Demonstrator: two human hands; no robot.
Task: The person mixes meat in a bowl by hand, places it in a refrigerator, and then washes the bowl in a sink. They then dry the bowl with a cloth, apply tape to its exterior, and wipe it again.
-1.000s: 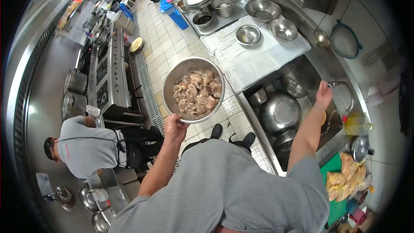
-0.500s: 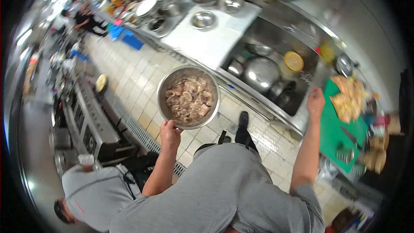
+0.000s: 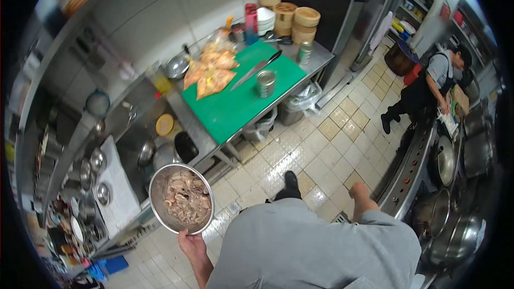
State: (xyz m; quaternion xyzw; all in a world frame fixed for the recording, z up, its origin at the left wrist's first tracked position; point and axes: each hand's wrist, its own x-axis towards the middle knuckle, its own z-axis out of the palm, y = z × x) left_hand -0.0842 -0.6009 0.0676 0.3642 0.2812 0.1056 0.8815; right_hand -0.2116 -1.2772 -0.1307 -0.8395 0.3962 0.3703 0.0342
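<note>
A round steel bowl [image 3: 155, 199] of raw, greyish-pink cut meat [image 3: 187, 199] is in my left hand [image 3: 191, 245]. The fingers grip its near rim, with the thumb on top, and the bowl is held out over the floor beside the sink counter. My right hand [image 3: 360, 189] hangs out to the right above the tiles, near the stove front and touching nothing I can see. It is small and blurred, and its fingers are hidden.
Ahead, a green cutting board [image 3: 206, 115] bears bagged orange-yellow meat [image 3: 211, 72], a knife [image 3: 251, 74] and a can [image 3: 265, 84]. A sink [image 3: 131, 136] lies left. A stove [image 3: 407, 176] runs along the right, where another person [image 3: 428, 85] works. Bins [image 3: 292, 109] stand under the counter.
My view has swung right, so the green board is now ahead and the stove is on the right. The bowl stays in my left hand. My right hand has moved away from the counter edge.
</note>
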